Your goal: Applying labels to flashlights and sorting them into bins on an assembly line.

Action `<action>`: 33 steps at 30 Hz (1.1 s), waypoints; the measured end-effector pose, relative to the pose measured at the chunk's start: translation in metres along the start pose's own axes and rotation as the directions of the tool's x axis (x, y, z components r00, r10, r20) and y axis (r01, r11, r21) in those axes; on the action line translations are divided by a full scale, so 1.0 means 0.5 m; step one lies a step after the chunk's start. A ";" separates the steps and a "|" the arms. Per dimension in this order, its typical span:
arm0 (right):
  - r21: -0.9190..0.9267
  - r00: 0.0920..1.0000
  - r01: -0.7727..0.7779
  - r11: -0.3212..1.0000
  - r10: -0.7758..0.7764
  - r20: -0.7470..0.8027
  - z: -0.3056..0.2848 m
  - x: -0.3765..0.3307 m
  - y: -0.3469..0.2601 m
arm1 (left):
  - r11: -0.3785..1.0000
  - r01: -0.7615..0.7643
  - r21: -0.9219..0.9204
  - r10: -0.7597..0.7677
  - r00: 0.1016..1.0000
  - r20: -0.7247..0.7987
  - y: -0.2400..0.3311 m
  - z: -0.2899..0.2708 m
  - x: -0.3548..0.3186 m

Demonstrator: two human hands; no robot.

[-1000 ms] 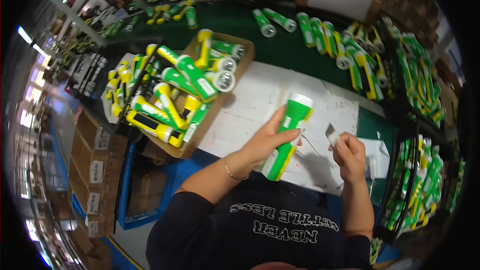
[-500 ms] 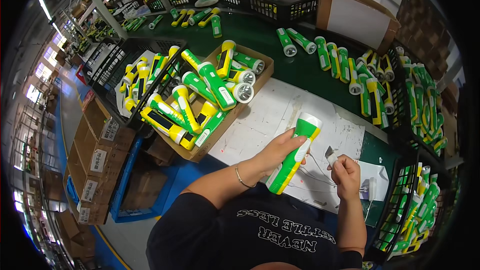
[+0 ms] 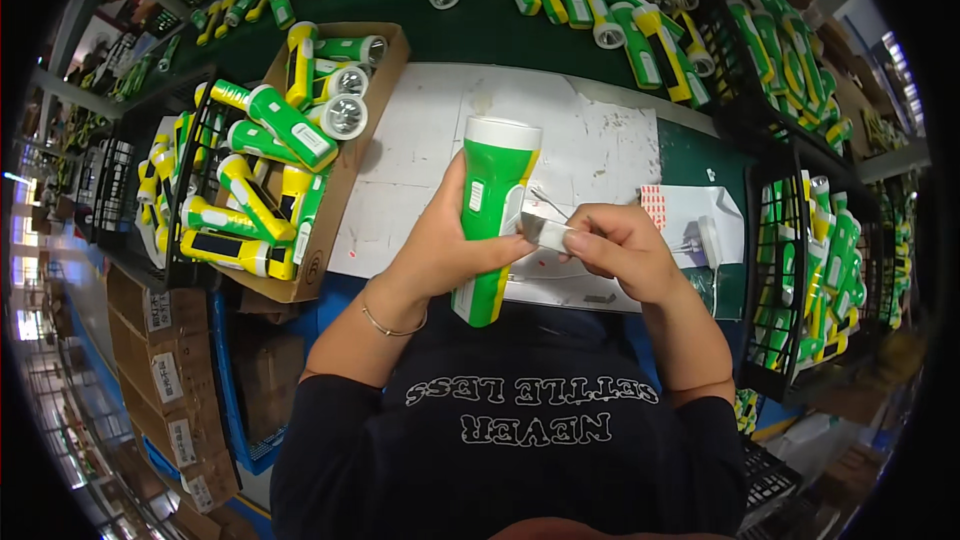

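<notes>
My left hand (image 3: 441,245) grips a green, white and yellow flashlight (image 3: 490,202) around its middle, holding it above the white work mat (image 3: 420,155) with its white head pointing away from me. My right hand (image 3: 612,250) pinches a small silvery label or sticker (image 3: 545,231) against the flashlight's right side. A thin wire runs from there toward the mat. Both hands are close together just in front of my chest.
A cardboard box (image 3: 345,180) full of similar flashlights sits to the left, beside a black crate (image 3: 185,190) with more. Several flashlights lie on the green bench at the back (image 3: 600,10). Black wire racks (image 3: 790,270) of flashlights stand on the right. A red-dotted sheet (image 3: 653,206) lies on the mat.
My head has dropped closer over the bench. My right hand has come in from the right with the small label and now presses it onto the flashlight's side.
</notes>
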State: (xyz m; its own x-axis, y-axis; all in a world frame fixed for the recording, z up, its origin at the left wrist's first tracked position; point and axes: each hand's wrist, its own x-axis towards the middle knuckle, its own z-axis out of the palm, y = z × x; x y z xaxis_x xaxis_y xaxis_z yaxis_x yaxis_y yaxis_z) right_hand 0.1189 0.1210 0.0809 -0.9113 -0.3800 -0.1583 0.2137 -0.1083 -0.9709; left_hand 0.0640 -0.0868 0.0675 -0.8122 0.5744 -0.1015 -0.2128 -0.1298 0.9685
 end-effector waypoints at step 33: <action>0.044 0.999 -0.042 0.998 0.042 0.014 0.000 -0.005 0.016 | 0.847 -0.379 0.373 0.362 0.925 0.117 0.003 0.029 -0.020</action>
State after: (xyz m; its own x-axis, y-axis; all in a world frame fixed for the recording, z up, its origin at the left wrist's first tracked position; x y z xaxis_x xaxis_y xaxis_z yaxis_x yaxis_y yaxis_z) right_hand 0.1232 0.1209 0.0734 -0.8967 -0.3967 -0.1963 0.2674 -0.1323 -0.9545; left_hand 0.0797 -0.0812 0.0732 -0.7645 0.5787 0.2838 0.3304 -0.0262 0.9435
